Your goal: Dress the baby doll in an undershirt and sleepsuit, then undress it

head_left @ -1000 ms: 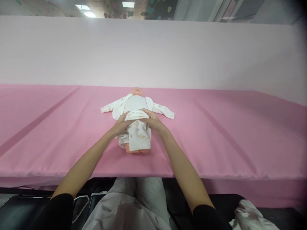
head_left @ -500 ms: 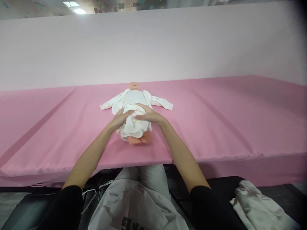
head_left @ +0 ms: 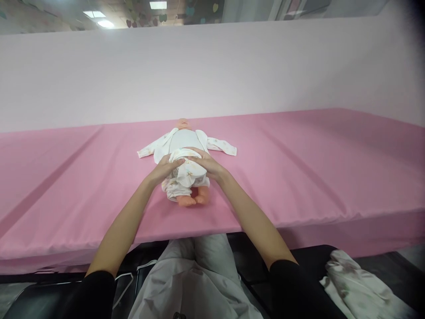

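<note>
I've got both hands on the pants point(head_left: 184, 177), bunched at the doll's point(head_left: 184, 141) waist, mid-table point(head_left: 299, 177). Left hand point(head_left: 163, 168) and right hand point(head_left: 206, 165): fingers curled, pinching the waistband. Cloth looks soft, light and stretchy, so grip the band at both hips, not the loose legs.

The counter point(head_left: 299, 177) is covered in plain pink cloth, and the wall point(head_left: 212, 75) behind it is a paler pink. The doll point(head_left: 191, 197) has orange-peach feet and head. Its jacket point(head_left: 215, 144) is white with small faint pastel prints, while the trousers point(head_left: 184, 177) are white with little yellowish motifs. The crumpled garment point(head_left: 355, 279) at lower right is white with dim pinkish marks. The sleeves point(head_left: 292, 288) are black.
</note>
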### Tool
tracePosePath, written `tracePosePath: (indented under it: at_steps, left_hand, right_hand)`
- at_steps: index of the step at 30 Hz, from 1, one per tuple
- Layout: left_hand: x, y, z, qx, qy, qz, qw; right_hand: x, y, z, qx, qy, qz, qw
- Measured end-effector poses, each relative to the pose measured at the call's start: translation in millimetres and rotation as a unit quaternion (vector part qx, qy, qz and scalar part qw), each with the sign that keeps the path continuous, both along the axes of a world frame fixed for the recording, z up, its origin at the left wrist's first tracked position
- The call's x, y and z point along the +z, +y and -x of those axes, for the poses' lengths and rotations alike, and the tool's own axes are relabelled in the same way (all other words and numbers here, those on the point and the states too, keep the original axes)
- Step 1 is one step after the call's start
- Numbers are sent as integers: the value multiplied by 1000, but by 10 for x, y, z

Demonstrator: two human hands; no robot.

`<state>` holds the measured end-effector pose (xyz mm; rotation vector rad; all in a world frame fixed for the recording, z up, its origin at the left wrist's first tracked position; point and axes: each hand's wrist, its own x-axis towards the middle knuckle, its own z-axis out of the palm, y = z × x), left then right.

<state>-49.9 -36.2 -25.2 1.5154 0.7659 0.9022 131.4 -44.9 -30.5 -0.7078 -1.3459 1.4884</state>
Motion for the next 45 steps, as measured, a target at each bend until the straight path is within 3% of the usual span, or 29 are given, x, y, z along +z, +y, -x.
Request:
tracePosePath:
  at_steps: [6, 14, 21, 25, 28, 31, 35, 39, 45]
  left_hand:
    - [-5, -51, -49, 3, -20, 69, 997]
    - [51, -93, -49, -16, 156, -46, 987]
    - [-46, -15, -39, -19, 49, 45, 998]
    - [-48, -3, -37, -42, -26, 71, 996]
    - [-40, -12, -48, -38, -33, 87, 995]
    - [-27, -37, -62, -8, 13, 77, 997]
    - [21, -98, -65, -22, 72, 29, 997]
    - [67, -143, -50, -87, 88, -10, 992]
    - [59, -145, -92, -41, 13, 38, 998]
  right_hand:
    - [-45, 19, -99, 87, -23, -20, 996]
    - [-5, 35, -203, 57, -50, 0, 997]
    - [-45, 35, -125, 25, 2, 0, 1000]
    - [8, -30, -69, 60, -21, -15, 998]
    - [49, -64, -96, 75, -49, -31, 996]
    - [83, -145, -126, 41, -128, -76, 988]
    - [93, -335, -75, -106, -196, -128, 967]
    - [8, -445, -37, -150, -143, -104, 973]
    - [-123, -430, -108, -77, 33, -10, 996]
